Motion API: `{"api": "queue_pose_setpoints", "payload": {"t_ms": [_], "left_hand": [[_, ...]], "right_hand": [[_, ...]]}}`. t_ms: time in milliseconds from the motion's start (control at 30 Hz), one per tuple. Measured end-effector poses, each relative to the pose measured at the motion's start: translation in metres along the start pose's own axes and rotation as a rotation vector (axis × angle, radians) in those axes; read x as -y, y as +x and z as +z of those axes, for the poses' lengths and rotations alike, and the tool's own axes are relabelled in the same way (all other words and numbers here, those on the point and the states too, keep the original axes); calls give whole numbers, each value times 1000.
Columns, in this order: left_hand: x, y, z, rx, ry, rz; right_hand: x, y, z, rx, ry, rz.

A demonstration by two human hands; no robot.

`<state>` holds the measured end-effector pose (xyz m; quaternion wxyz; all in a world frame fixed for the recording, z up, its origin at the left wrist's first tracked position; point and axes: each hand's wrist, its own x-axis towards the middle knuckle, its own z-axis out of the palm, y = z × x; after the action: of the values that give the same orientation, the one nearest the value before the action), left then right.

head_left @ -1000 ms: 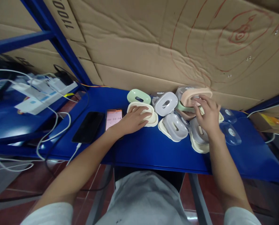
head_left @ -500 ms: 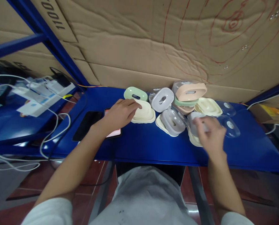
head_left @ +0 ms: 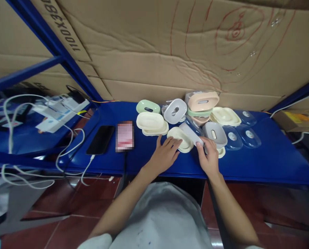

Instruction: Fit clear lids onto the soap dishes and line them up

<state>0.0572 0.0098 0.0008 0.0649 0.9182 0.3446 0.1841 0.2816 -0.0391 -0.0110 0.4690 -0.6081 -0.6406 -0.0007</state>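
My right hand (head_left: 208,152) grips a grey oval soap dish (head_left: 190,133) by its near end, thumb on the side facing me. The dish is tipped on its side, with clear plastic (head_left: 194,123) showing behind it. Under the spread fingers of my left hand (head_left: 166,152) lies a cream oval tray (head_left: 184,140), which the fingertips seem to touch. Just right of the held dish sits another grey dish (head_left: 215,135) with a slot, above a cream piece (head_left: 221,152). Two stacked cream trays (head_left: 151,121) lie beyond my left hand.
A green dish (head_left: 148,106), a grey dish (head_left: 175,111) and a peach dish (head_left: 203,101) on a stack stand at the back. Several clear covers (head_left: 249,136) lie at right. A black phone (head_left: 100,140), a blurred-screen device (head_left: 124,136) and white cables (head_left: 84,166) are at left.
My left hand has moved right and toward me, from the stacked cream trays to the single one. My right hand has moved left and now holds the grey dish, lifted off that cream tray.
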Motion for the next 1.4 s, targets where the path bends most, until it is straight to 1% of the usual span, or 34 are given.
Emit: {"api": "queue_pose_setpoints", "payload": {"t_ms": [33, 100, 167, 267, 333, 400, 433, 533, 633, 700, 833, 933, 1000, 1200, 1300, 1333, 1400], "left_hand": [[0, -2, 1, 4, -3, 3], [0, -16, 1, 13, -25, 24], [-2, -39, -3, 13, -59, 39], [-3, -76, -7, 17, -89, 19], [-1, -95, -9, 50, -68, -2], [3, -107, -10, 49, -56, -8], [5, -111, -10, 20, -68, -11], [10, -113, -10, -124, -163, -23], [12, -109, -8, -218, -215, -29], [14, -105, -6, -260, -203, -37], [19, -100, -6, -330, -120, -25], [24, -98, -6, -306, -66, 21], [26, -98, -5, -279, -75, 65], [28, -99, -2, -240, -141, 84], [28, -100, -4, -218, -177, 88], [28, -100, -4, -219, -193, 88], [27, -100, -6, -231, -225, 82]], "right_hand": [[-1, -1, -1, 2, 6, 2], [-1, -1, 0, 35, -2, -13], [0, -2, 3, 100, -28, -56], [3, -4, 9, 205, -97, -138], [4, -5, 13, 279, -152, -188], [4, -4, 15, 339, -183, -223], [4, -4, 15, 352, -182, -231], [3, -2, 11, 312, -88, -226], [7, -5, 5, 276, 61, -196], [11, -10, 1, 317, 118, -204], [22, -25, -3, 487, 96, -304], [30, -33, -3, 551, 69, -374], [34, -37, -2, 554, 48, -412], [39, -49, 0, 463, -58, -516], [33, -41, -3, 503, -35, -489], [28, -35, -3, 505, -38, -454], [17, -20, 0, 455, -114, -345]]}}
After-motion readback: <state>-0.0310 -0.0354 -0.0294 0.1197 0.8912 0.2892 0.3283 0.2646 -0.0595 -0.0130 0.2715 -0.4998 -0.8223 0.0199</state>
